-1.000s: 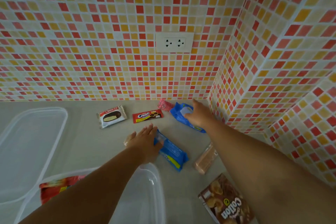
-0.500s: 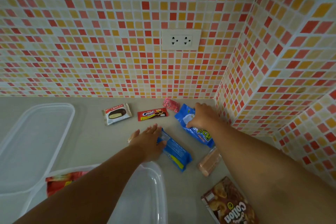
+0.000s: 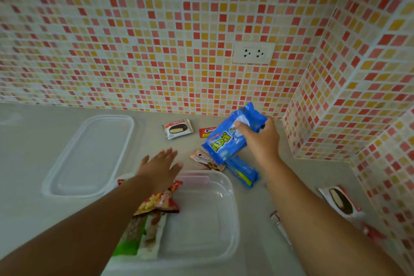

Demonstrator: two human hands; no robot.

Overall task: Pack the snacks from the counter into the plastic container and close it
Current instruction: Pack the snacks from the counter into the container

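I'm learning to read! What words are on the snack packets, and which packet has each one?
"Choco Pie": white and red packet by the wall, with a chocolate cake picture.
"Cream-O", partly hidden: small red packet behind the blue pack.
"Cream-O", partly hidden: brown packet on the counter.
Big green letters, not English: blue pack in the right hand.
Too blurred to read: other blue pack, packets in the container.

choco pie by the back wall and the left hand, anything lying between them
Nothing: in the head view, only bare counter separates the Choco Pie from the open left hand hovering nearer the camera.
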